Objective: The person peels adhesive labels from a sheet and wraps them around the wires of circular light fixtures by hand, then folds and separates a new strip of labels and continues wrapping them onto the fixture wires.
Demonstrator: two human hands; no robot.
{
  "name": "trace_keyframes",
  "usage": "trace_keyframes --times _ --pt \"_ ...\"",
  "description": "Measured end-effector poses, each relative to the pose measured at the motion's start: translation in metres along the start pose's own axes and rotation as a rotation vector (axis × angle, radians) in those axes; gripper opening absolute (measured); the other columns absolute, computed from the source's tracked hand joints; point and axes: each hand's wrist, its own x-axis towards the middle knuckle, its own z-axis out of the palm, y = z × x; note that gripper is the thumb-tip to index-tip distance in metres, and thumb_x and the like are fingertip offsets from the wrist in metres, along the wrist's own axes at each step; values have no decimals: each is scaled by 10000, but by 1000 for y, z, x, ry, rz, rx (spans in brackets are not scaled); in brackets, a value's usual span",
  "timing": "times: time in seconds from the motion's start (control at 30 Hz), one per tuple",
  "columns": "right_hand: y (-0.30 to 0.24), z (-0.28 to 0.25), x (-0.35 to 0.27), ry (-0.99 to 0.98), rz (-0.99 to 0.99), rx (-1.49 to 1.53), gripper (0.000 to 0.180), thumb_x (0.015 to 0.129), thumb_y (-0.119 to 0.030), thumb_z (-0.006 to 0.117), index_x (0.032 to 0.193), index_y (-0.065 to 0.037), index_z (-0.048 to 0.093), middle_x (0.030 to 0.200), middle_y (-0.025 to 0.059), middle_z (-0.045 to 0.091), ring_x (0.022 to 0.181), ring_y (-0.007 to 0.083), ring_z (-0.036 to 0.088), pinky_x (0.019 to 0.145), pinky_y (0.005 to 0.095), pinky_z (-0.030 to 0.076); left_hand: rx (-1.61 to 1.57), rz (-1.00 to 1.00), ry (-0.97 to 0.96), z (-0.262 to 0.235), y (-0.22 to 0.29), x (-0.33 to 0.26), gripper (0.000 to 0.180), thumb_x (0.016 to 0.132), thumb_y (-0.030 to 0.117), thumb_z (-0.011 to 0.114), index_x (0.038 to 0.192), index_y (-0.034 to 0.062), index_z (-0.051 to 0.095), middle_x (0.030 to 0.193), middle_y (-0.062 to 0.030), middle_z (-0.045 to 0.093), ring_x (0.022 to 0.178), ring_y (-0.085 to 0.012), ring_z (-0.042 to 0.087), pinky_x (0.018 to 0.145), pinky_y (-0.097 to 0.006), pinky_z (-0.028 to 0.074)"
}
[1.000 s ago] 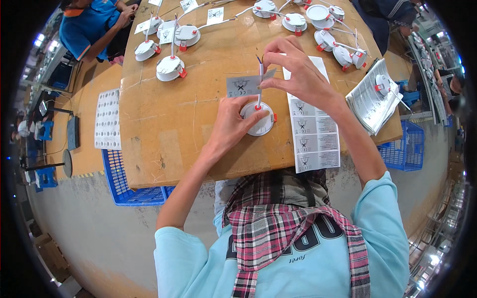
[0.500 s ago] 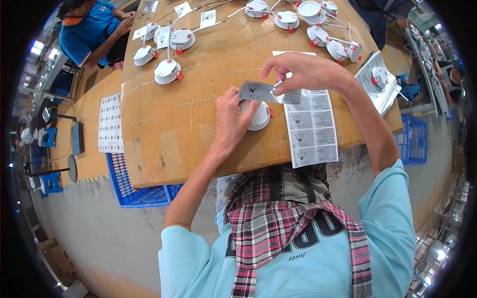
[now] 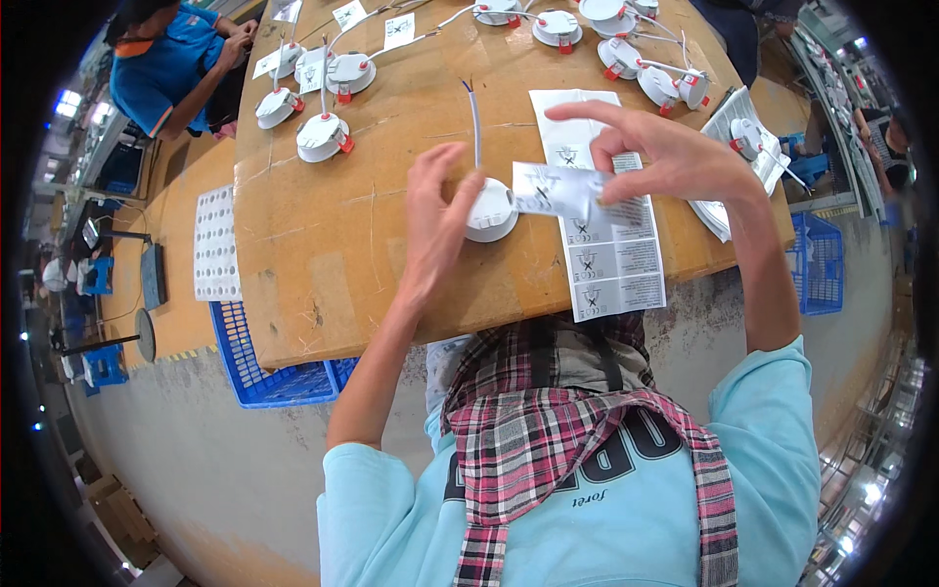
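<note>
A round white downlight (image 3: 492,217) lies on the table in front of me, its cable (image 3: 476,127) running away from me with bare wire ends. At its left side is my left hand (image 3: 438,210), slightly blurred, with fingers stretched and apart and the thumb at the lamp's edge. My right hand (image 3: 675,161) pinches the right end of a silvery printed label (image 3: 553,190) between thumb and fingers. The label's left end reaches the lamp's right edge; whether it touches cannot be told. Beneath that hand lies a sheet of labels (image 3: 616,282), overhanging the table's near edge.
More white downlights with red clips (image 3: 323,137) stand at the far left and far right. Printed papers with another lamp (image 3: 746,137) lie at the right edge. Blue crates (image 3: 284,386) stand below the table (image 3: 333,245). A co-worker in a blue shirt (image 3: 161,64) sits at the far left.
My left hand has let go of the label and moved slightly left. The right hand has drawn the label rightward. The downlight sits a little further left, and its cable now shows.
</note>
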Motion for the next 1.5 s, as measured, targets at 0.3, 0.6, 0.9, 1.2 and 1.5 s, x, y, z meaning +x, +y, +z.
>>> trace_keyframes --times 0.3,0.6,0.9,1.2,1.5 --pt "-2 19 13 157 -302 -181 755 750 -29 651 1433 -88 335 686 2 481 703 111 506 799 281 410 -638 -162 -373 -21 58 -13 781 930 630 325 1384 -5 365 1298 -120 508 1227 -201 450 1035 -389 314" --pt "-13 33 10 189 -148 -326 583 808 -149 616 1347 -59 414 775 104 573 752 255 577 657 364 455 -412 -358 -369 -20 76 -18 598 840 422 674 1230 -8 533 1152 -98 597 1043 -139 552 921 -307 409" --pt "-1 23 9 252 -132 -122 592 790 -301 704 1273 -26 500 1020 135 653 962 267 614 820 357 472 -566 -328 -296 -20 63 -13 200 805 183 743 912 51 637 807 -8 655 741 -55 578 678 -218 438" --pt "21 30 22 395 -195 -12 399 777 -286 748 1035 4 655 919 84 665 909 171 596 821 299 465 -667 -386 -259 -26 50 2 178 857 132 679 981 13 631 935 -71 679 871 -107 616 851 -269 453" --pt "38 37 58 578 -84 170 254 818 -214 698 926 16 697 776 71 660 744 110 598 670 244 465 -478 -273 -120 -17 21 33 202 862 157 683 976 -8 656 936 -82 687 887 -124 626 871 -291 468"
